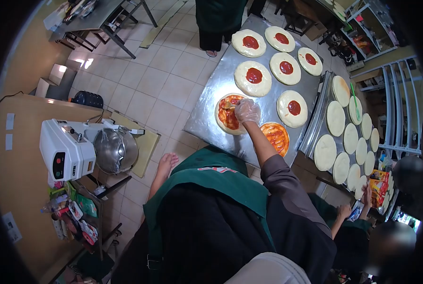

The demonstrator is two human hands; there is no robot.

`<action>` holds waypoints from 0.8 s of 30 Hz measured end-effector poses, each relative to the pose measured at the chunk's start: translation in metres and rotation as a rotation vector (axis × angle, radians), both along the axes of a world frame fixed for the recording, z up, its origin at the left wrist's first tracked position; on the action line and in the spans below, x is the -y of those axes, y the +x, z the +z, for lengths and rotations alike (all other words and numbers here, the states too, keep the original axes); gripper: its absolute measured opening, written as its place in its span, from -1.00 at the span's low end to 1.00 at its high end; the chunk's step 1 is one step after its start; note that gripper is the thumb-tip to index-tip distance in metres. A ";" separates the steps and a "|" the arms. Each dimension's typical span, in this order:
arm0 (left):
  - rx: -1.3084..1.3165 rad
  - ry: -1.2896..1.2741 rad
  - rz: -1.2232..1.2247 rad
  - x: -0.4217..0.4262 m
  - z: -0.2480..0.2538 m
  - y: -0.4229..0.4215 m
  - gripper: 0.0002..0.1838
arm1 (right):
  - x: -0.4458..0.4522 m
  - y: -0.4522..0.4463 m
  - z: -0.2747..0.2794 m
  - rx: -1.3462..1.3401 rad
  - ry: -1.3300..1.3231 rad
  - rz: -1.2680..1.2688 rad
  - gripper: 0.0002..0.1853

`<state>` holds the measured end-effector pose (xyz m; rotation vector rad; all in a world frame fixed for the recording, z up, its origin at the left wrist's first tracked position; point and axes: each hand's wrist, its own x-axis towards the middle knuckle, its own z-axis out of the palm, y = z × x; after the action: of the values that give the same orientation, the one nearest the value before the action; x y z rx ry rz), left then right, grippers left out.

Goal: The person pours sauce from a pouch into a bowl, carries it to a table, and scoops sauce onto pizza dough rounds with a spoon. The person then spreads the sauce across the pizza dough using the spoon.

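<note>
My right hand [248,111], in a clear plastic glove, is closed around a spoon [228,105] whose tip lies in the red sauce on a round dough base [220,119]. Sauce is smeared over most of that base. Beside it, partly behind my right forearm, lies a sauce-covered base [276,136]. Farther up the metal table [206,102], several pale bases such as this dough round [252,78] each carry a pool of red sauce in the middle. My left hand [167,163] hangs bare at my left side, away from the table, fingers apart and holding nothing.
At right, a second table bears plain dough rounds [335,118] and a green utensil [357,106]. A co-worker's hands [366,195] are near a yellow-red packet [379,187]. Another person [219,21] stands beyond my table. A mixer [69,149] with a steel bowl [116,150] stands left.
</note>
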<state>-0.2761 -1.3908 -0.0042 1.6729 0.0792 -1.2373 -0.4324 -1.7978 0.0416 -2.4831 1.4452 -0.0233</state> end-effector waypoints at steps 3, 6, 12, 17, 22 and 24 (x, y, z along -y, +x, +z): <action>0.033 0.037 -0.052 0.016 0.013 0.004 -0.61 | -0.004 0.005 0.014 -0.052 -0.036 0.050 -0.74; 0.046 -0.246 -0.017 0.067 0.103 -0.003 -0.49 | -0.008 0.001 0.024 -0.022 0.006 0.045 -0.74; -0.641 -1.216 0.024 0.193 0.330 0.001 0.08 | -0.017 -0.008 0.025 0.007 0.057 -0.034 -0.72; -0.749 -1.342 0.078 0.232 0.368 -0.003 0.17 | -0.026 -0.003 0.024 0.049 -0.008 -0.070 -0.72; -0.759 -1.234 0.145 0.226 0.321 -0.010 0.15 | -0.017 0.002 0.010 0.058 -0.044 0.001 -0.73; -0.772 -1.157 0.178 0.211 0.293 -0.010 0.11 | -0.019 -0.004 0.000 0.036 -0.017 0.021 -0.74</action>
<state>-0.2859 -1.6018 0.2883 0.1639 -0.0247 -1.3245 -0.4360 -1.7791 0.0412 -2.4982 1.4100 -0.0754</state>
